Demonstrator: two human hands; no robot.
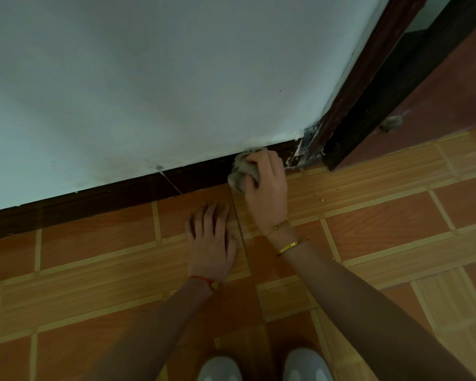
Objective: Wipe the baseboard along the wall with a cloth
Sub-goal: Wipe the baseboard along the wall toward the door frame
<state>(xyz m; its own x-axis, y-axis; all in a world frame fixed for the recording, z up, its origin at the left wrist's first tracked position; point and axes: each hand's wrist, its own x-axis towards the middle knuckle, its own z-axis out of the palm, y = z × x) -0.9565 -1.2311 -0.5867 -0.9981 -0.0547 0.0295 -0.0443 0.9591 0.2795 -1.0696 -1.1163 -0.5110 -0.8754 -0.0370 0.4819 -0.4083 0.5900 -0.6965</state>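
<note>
step: wiping in progress | right hand [265, 185] is gripping a bunched cloth [242, 176], pressing it on the baseboard [107, 199] near the door frame [349, 105] | left hand [210, 240] is lying open on the floor [382, 229] | next: likely sliding leftward, keeping pressure

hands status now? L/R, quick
Left hand: open, flat on the tiled floor, holding nothing.
Right hand: closed on the grey cloth, pressed against the dark baseboard near the door frame.
</note>
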